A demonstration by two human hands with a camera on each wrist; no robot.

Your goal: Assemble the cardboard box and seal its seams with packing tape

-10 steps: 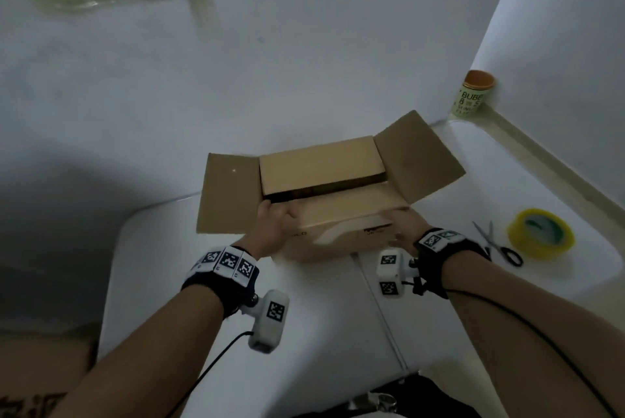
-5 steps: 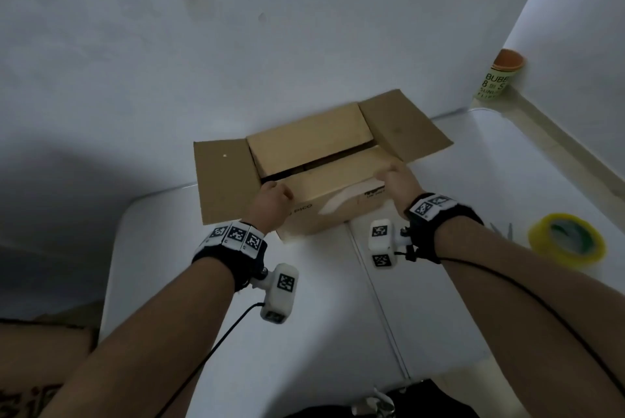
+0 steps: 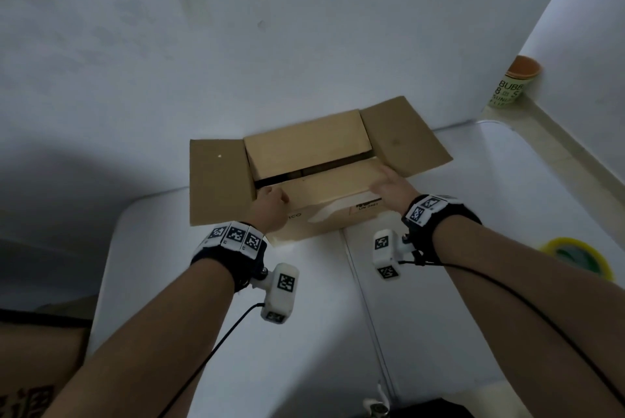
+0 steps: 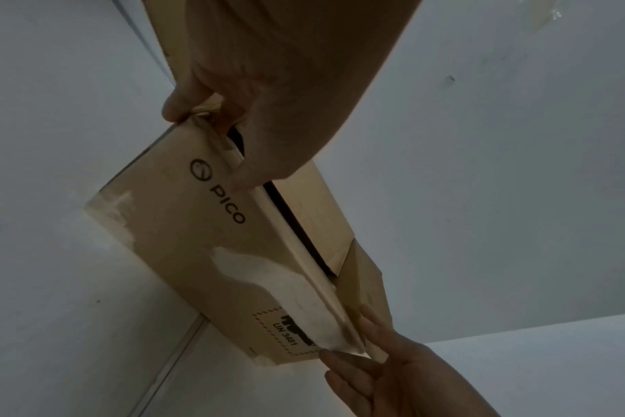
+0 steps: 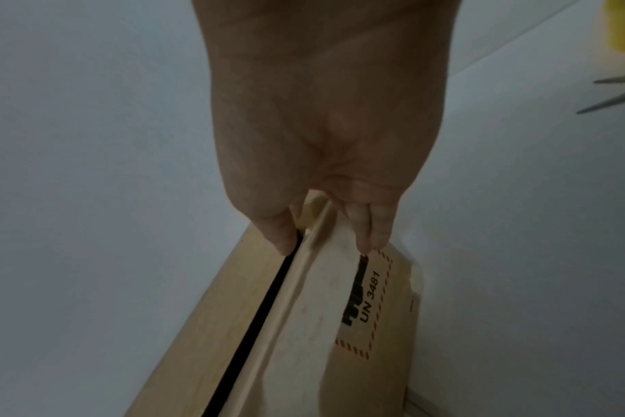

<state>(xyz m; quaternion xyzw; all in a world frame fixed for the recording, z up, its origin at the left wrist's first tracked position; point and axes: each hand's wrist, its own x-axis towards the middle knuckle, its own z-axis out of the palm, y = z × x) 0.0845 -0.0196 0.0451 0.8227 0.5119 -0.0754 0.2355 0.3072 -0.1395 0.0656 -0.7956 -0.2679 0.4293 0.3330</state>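
A brown cardboard box (image 3: 304, 160) stands on the white table (image 3: 304, 333) against the wall. Its two long flaps are folded in with a dark gap between them, and both end flaps stick out flat. My left hand (image 3: 270, 204) grips the near flap's left corner, thumb on the printed front face (image 4: 211, 141). At the right corner my right hand (image 3: 385, 184) pinches the near top edge, thumb on top and fingers on the front (image 5: 325, 239). A yellow packing tape roll (image 3: 578, 257) lies to my right.
A paper cup (image 3: 514, 86) stands on the ledge in the right corner. Scissors (image 5: 614, 93) lie on the table between the box and the tape. Another cardboard box (image 3: 37, 367) sits low at the left.
The box has slid away from me up to the wall, and both hands went with it at the near flap's corners. The tape roll now sits at the view's right edge.
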